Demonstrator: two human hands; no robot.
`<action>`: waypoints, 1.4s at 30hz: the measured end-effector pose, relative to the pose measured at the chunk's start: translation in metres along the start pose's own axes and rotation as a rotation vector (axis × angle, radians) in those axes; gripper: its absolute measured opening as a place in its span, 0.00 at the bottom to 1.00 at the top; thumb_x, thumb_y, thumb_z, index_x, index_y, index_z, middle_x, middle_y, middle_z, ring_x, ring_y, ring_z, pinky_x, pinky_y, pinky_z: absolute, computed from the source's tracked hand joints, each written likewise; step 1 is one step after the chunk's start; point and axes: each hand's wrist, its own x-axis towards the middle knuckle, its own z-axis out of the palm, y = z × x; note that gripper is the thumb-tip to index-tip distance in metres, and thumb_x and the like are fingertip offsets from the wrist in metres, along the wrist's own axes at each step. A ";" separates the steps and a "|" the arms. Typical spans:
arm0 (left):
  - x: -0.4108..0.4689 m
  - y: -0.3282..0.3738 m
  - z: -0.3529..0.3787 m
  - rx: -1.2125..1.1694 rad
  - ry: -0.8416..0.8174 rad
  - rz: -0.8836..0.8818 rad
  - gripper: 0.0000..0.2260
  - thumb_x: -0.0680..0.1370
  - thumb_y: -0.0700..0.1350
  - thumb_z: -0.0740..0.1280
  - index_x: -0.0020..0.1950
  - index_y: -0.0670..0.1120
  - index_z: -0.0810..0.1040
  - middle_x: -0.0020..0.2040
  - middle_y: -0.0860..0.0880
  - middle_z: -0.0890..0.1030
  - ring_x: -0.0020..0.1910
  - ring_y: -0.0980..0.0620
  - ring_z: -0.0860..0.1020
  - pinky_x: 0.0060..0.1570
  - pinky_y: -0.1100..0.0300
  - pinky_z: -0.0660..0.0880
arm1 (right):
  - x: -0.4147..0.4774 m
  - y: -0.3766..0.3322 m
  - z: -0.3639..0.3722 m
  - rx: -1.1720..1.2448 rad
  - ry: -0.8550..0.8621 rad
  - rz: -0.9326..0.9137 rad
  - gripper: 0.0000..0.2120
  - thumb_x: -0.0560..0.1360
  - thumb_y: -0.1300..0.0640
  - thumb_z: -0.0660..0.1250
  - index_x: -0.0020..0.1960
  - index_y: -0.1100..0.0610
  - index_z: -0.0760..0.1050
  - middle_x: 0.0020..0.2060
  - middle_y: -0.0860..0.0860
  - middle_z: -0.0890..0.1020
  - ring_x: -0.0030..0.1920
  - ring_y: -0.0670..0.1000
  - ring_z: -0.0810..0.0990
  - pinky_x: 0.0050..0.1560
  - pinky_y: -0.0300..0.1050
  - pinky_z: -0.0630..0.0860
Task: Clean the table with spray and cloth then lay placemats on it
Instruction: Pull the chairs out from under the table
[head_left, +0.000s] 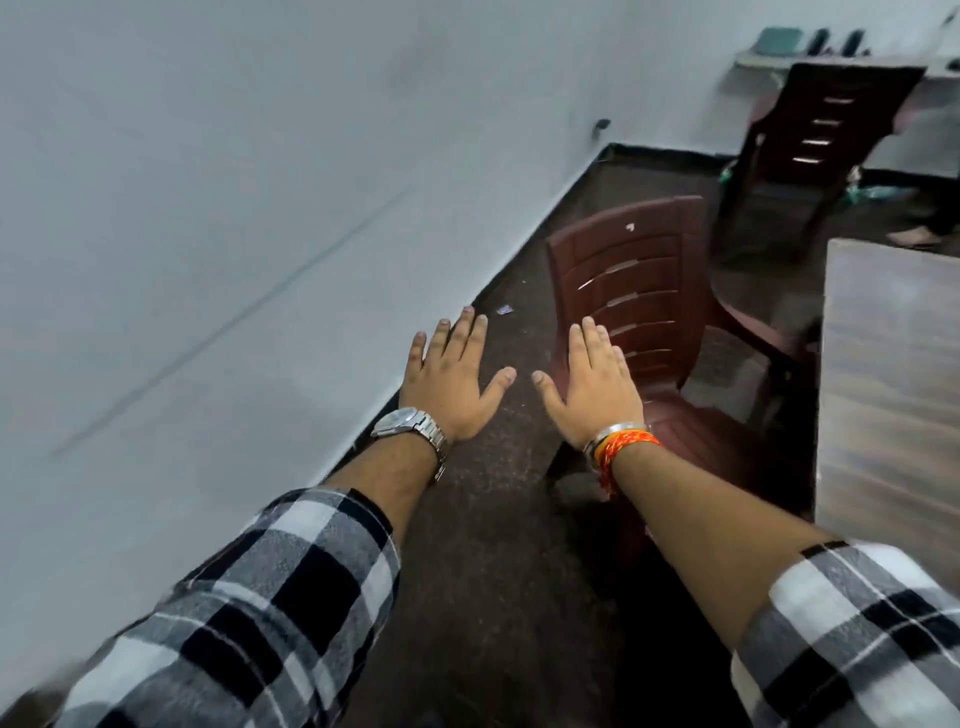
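Note:
My left hand (454, 379) and my right hand (597, 384) are stretched out in front of me, palms down, fingers spread, holding nothing. They hover over the dark floor, about a thumb's width apart. The wooden table (888, 374) shows only as a slab at the right edge, well right of my right hand. No spray bottle, cloth or placemat is in view.
A brown plastic chair (639, 291) stands just behind my right hand, beside the table. A darker chair (815, 135) stands farther back. A white wall (234, 208) runs along the left. A shelf (779, 54) with items sits at the far right corner.

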 end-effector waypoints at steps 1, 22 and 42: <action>0.028 -0.011 0.001 0.004 -0.009 0.042 0.33 0.84 0.63 0.50 0.85 0.50 0.45 0.85 0.50 0.45 0.83 0.46 0.46 0.79 0.46 0.40 | 0.020 -0.003 0.005 -0.012 0.017 0.041 0.36 0.78 0.39 0.53 0.77 0.61 0.50 0.77 0.57 0.52 0.77 0.55 0.49 0.75 0.51 0.48; 0.549 0.002 0.073 0.081 -0.164 0.732 0.27 0.86 0.56 0.47 0.85 0.50 0.46 0.85 0.53 0.46 0.83 0.49 0.48 0.79 0.46 0.40 | 0.415 0.067 0.128 0.014 0.060 0.664 0.38 0.77 0.41 0.56 0.77 0.63 0.50 0.77 0.58 0.53 0.77 0.57 0.51 0.75 0.51 0.51; 0.719 0.132 0.165 0.090 -0.290 1.795 0.21 0.85 0.56 0.54 0.68 0.45 0.76 0.74 0.47 0.74 0.81 0.47 0.59 0.77 0.40 0.50 | 0.551 0.089 0.181 -0.107 0.149 1.650 0.13 0.79 0.58 0.54 0.61 0.61 0.68 0.55 0.56 0.79 0.54 0.60 0.80 0.47 0.51 0.74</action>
